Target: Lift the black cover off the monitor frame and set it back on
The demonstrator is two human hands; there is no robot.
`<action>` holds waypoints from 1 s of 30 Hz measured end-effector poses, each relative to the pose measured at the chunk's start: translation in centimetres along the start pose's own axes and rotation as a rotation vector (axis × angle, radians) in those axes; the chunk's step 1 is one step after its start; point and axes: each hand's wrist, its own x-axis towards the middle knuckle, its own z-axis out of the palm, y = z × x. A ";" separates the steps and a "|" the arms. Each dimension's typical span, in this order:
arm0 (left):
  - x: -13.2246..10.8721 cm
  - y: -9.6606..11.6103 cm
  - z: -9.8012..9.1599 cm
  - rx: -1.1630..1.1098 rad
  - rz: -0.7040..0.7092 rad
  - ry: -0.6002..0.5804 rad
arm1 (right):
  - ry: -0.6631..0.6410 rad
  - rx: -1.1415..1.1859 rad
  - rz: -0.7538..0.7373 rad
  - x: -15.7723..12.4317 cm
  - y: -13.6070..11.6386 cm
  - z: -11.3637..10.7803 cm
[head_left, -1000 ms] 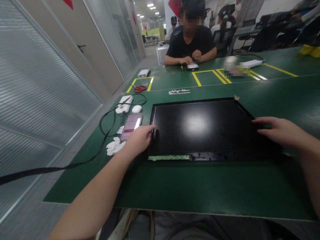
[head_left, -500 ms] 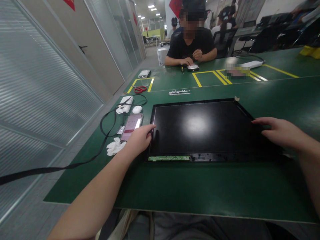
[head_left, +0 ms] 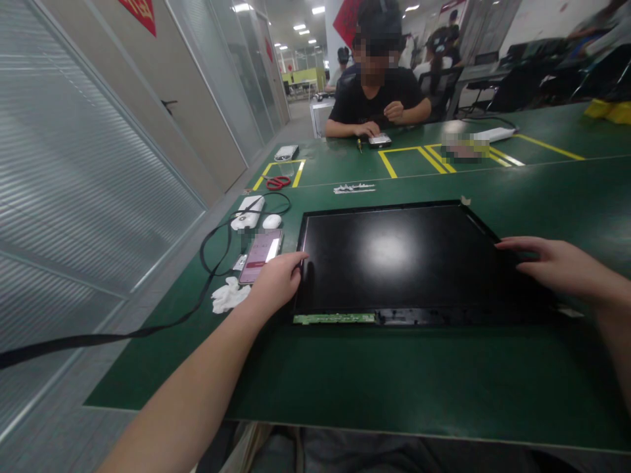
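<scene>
Panel point(head_left: 419, 269): edge partly hidden under right hand point(head_left: 552, 259), three o'clock.
Phone point(head_left: 260, 248): lower corner behind left hand point(head_left: 276, 279), eight o'clock.
Pixelated patch point(head_left: 466, 148): contents unreadable, two o'clock.
Black strap point(head_left: 98, 339): cut off, eight o'clock.

The left hand point(head_left: 279, 282) and right hand point(head_left: 557, 263) are bare, as are both forearms point(head_left: 211, 374); dark grey clothing point(head_left: 365, 453) shows dimly at the lap, beside a beige strip point(head_left: 252, 443).

White lights point(head_left: 319, 10) shine up high at the back, and a big pale glow point(head_left: 387, 251) sits on the black panel point(head_left: 414, 272). The picture is dim, and far-off things look fuzzy.
</scene>
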 end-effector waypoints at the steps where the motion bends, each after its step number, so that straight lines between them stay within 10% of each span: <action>1: 0.0 0.0 0.0 0.001 -0.001 0.000 | 0.001 0.007 -0.026 0.2 0.3 0.0; 30: -0.3 -0.2 0.4 0.002 0.097 0.011 | 0.105 -0.077 -0.065 0.8 1.1 1.2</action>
